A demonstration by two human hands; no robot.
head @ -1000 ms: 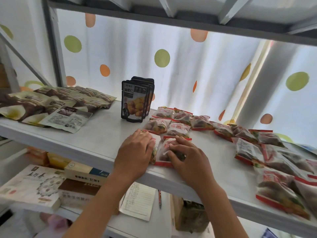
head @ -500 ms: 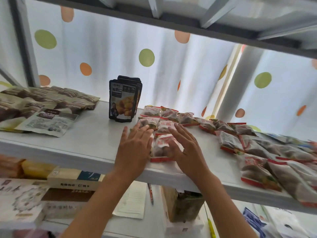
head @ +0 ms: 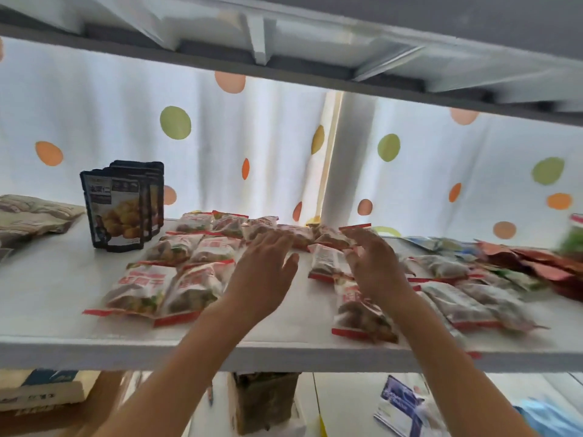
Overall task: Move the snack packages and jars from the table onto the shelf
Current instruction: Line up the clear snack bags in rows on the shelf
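Several red-and-white snack packets (head: 142, 290) lie flat in rows on the white shelf (head: 56, 298). My left hand (head: 263, 275) hovers over the shelf's middle with fingers straight and spread, holding nothing. My right hand (head: 373, 264) is beside it, fingers loosely bent, just above a packet (head: 326, 261) without gripping it. Another packet (head: 362, 315) lies below my right wrist near the front edge. Dark stand-up pouches (head: 121, 206) stand upright at the back left.
Beige packets (head: 31, 216) are piled at the far left; red and green packets (head: 536, 263) at the far right. A shelf board (head: 284, 52) runs close overhead. Boxes (head: 41, 389) and papers sit on the lower shelf. A dotted curtain hangs behind.
Both hands lifted off the front packets and moved right along the shelf, fingers opening. The view swung right, so the two placed packets now lie left of my left hand.
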